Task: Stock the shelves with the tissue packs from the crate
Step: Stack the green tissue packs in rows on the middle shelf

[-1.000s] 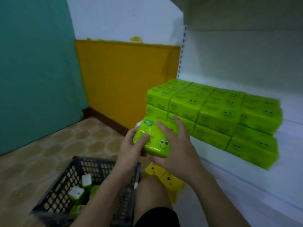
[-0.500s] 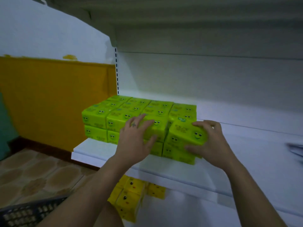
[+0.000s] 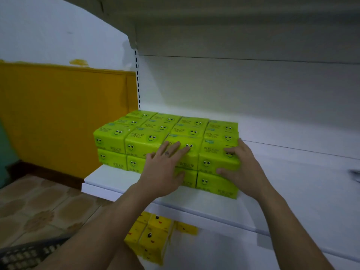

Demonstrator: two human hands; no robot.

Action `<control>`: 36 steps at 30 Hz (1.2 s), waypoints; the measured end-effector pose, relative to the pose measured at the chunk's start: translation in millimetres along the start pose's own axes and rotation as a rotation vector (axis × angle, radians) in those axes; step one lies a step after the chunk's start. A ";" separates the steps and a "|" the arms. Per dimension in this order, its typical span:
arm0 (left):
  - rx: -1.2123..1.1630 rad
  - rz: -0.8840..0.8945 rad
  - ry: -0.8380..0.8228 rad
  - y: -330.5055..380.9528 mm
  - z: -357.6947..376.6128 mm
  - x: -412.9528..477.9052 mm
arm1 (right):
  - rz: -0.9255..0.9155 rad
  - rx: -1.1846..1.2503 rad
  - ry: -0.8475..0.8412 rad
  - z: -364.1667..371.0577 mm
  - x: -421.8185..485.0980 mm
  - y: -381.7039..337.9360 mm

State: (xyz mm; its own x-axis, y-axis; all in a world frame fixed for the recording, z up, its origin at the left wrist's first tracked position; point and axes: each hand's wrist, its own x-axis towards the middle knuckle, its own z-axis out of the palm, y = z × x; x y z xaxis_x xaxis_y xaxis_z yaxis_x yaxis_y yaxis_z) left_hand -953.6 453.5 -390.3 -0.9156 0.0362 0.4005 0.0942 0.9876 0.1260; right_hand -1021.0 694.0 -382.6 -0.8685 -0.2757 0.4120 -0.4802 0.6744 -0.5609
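Here, right hand (image 3: 243, 168): my thumb and fingers grip the glossy green plastic-wrapped tissue pack (image 3: 214, 154), top near-right of the stack (image 3: 136, 141) on the white metal shelf (image 3: 109, 182).
Left hand (image 3: 163, 168): fingers spread flat, bracing the neighbour pack (image 3: 191, 160).
Risk: an uneven release could let the pack slide off to the right.

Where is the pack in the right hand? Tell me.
Head view, right of centre: the tissue pack tops the front right corner of the green stack on the white shelf, gripped by the right hand.
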 end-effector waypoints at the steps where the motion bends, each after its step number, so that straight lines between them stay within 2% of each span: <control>1: -0.039 0.007 0.002 -1.4 0.5 -2.3 | 0.023 -0.075 -0.014 -0.9 -2.1 -4.7; 3: -0.131 0.025 0.053 -6.6 -0.1 -9.8 | 0.045 -0.182 0.020 -1.9 -8.5 -19.0; 5: -0.212 0.009 0.148 -18.2 -2.7 -24.8 | -0.015 -0.152 0.149 -3.1 -17.8 -40.9; 8: -0.270 -0.049 0.257 -48.5 -4.8 -59.2 | -0.193 0.132 0.365 7.4 -33.7 -80.6; 10: -0.289 -0.135 0.281 -74.6 -4.9 -84.8 | -0.295 0.293 0.366 29.1 -42.6 -114.9; 14: -0.262 -0.347 0.268 -124.9 -10.3 -139.1 | -0.373 0.506 -0.018 114.0 -57.8 -180.5; 17: -0.244 -0.540 0.225 -158.8 -19.2 -183.7 | -0.412 0.475 -0.334 193.8 -69.2 -216.0; 24: -0.258 -1.037 0.057 -238.2 -20.2 -292.1 | -0.452 0.288 -0.888 339.3 -97.0 -289.1; 30: -0.373 -1.347 -0.067 -310.9 15.3 -357.5 | -0.396 0.121 -1.148 435.4 -99.6 -308.7; 36: -0.434 -1.530 -0.363 -388.5 103.3 -392.9 | -0.315 -0.045 -1.324 522.2 -101.8 -284.7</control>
State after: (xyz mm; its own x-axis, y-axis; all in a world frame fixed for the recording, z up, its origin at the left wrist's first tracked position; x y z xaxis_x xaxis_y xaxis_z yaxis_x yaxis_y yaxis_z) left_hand -670.9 71.4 -690.4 -0.2860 -0.7874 -0.5460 -0.8982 0.0218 0.4390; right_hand -860.3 172.4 -639.8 -0.2026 -0.8486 -0.4886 -0.6962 0.4757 -0.5376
